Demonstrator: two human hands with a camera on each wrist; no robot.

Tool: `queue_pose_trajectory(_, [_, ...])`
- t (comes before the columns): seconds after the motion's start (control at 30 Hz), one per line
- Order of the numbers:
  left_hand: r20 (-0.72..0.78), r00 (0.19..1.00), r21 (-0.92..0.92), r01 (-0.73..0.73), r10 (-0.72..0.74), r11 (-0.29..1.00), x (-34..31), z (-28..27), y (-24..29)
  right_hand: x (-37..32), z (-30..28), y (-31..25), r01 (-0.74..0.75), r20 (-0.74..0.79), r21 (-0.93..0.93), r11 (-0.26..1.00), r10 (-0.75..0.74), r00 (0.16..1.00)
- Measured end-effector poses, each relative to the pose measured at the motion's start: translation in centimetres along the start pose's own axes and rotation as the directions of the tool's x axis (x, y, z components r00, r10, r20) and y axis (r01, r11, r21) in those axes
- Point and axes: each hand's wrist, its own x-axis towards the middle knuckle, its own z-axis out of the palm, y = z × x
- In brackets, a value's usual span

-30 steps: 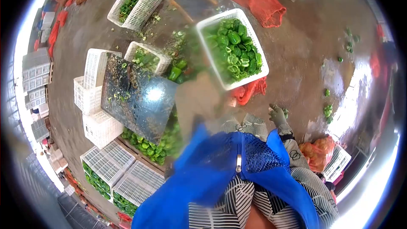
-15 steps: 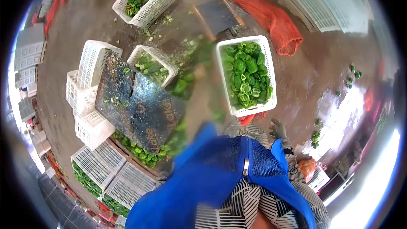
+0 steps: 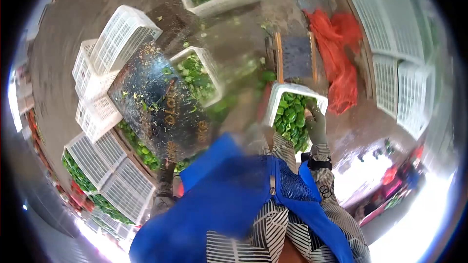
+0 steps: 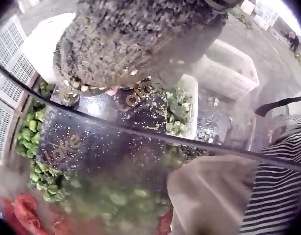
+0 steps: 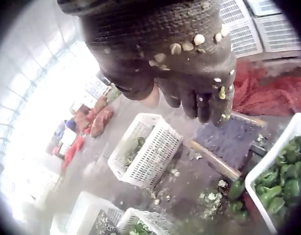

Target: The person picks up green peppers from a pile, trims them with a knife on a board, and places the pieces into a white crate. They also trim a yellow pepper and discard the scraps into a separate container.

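Pepper crate [image 5: 277,147] cut off at right edge; left hand [image 4: 140,44] fingers hidden.

Bright daylight, blown-out glare at edges, fisheye warping, blurred foreground

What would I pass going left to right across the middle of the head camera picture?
Stacked empty white crates → tilted dark board → small crate of cut peppers → crate of green peppers → red net sack → flat white crates.
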Motion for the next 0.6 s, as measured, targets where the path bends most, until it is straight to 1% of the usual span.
queue_pose_trajectory(0.03, [-0.178,0.971,-0.102,-0.179,0.159,0.979,0.2,1.3,-1.9,1.1,0.3,-1.0,0.04,0.027,-0.075,0.996,-0.038,0.999])
queue_pose_trajectory(0.07, [-0.194,0.972,-0.136,-0.157,0.129,0.978,0.5,2.4,-3.9,2.0,0.8,-1.7,0.079,0.061,-0.149,0.986,-0.07,0.996])
queue_pose_trajectory(0.1, [-0.223,0.956,-0.104,-0.22,0.192,0.97,1.1,3.5,-6.2,3.4,1.4,-1.3,0.193,0.086,-0.206,0.959,-0.179,0.98])
queue_pose_trajectory(0.13, [-0.23,0.962,-0.1,-0.172,0.146,0.98,0.2,3.9,-5.9,4.7,2.1,-3.4,0.229,0.124,-0.213,0.95,-0.207,0.971])
queue_pose_trajectory(0.17, [-0.236,0.967,-0.096,-0.125,0.099,0.988,-0.7,4.4,-5.6,5.8,3.1,-6.2,0.182,0.159,-0.216,0.959,-0.15,0.976])
queue_pose_trajectory(0.2, [-0.248,0.967,-0.143,-0.104,0.066,0.984,-1.0,5.9,-7.1,6.9,4.3,-8.7,0.138,0.195,-0.228,0.964,-0.094,0.976])
queue_pose_trajectory(0.23, [-0.205,0.964,0.063,-0.162,0.171,0.985,-1.0,8.3,-10.1,8.0,6.1,-10.4,0.16,0.197,-0.031,0.987,-0.15,0.969])
queue_pose_trajectory(0.27, [-0.142,0.954,0.262,-0.22,0.263,0.94,-1.4,10.4,-11.3,8.6,7.6,-13.6,0.186,0.239,-0.086,0.979,-0.161,0.958])
queue_pose_trajectory(0.3, [-0.167,0.958,0.21,-0.194,0.231,0.958,-2.8,11.6,-9.8,10.3,8.9,-15.6,0.351,0.348,-0.141,0.926,-0.286,0.893])
queue_pose_trajectory(0.33, [-0.248,0.969,-0.123,-0.027,-0.005,0.992,-4.7,12.6,-8.2,11.8,10.2,-17.2,0.504,0.461,-0.173,0.846,-0.383,0.801])
queue_pose_trajectory(0.37, [-0.237,0.938,-0.45,0.125,-0.253,0.884,-6.3,14.0,-6.7,13.2,11.5,-18.2,0.535,0.509,-0.181,0.825,-0.386,0.769])
queue_pose_trajectory(0.4, [-0.224,0.929,-0.498,0.152,-0.296,0.854,-7.5,16.2,-6.1,15.0,13.1,-18.7,0.517,0.559,-0.21,0.83,-0.331,0.76])
queue_pose_trajectory(0.43, [-0.207,0.896,-0.633,0.183,-0.392,0.752,-8.8,18.6,-5.2,17.0,14.9,-19.5,0.503,0.605,-0.241,0.83,-0.276,0.746])
queue_pose_trajectory(0.47, [-0.172,0.859,-0.746,0.207,-0.483,0.633,-9.9,20.4,-3.7,18.7,16.8,-20.6,0.531,0.647,-0.248,0.81,-0.27,0.714])
queue_pose_trajectory(0.5, [-0.11,0.892,-0.558,0.31,-0.439,0.77,-11.6,18.9,-1.0,20.1,18.7,-21.4,0.526,0.698,-0.257,0.81,-0.221,0.681])
queue_pose_trajectory(0.53, [-0.081,0.875,-0.594,0.342,-0.478,0.728,-13.3,19.5,1.4,22.6,20.7,-21.3,0.575,0.74,-0.311,0.757,-0.186,0.646])
queue_pose_trajectory(0.57, [0.075,0.811,-0.75,0.43,-0.581,0.503,-14.8,20.4,4.2,25.0,22.7,-21.3,0.626,0.78,-0.353,0.695,-0.151,0.608])
queue_pose_trajectory(0.6, [0.228,0.715,-0.841,0.487,-0.661,0.237,-16.2,21.3,7.0,27.5,24.6,-21.2,0.677,0.815,-0.383,0.628,-0.115,0.567])
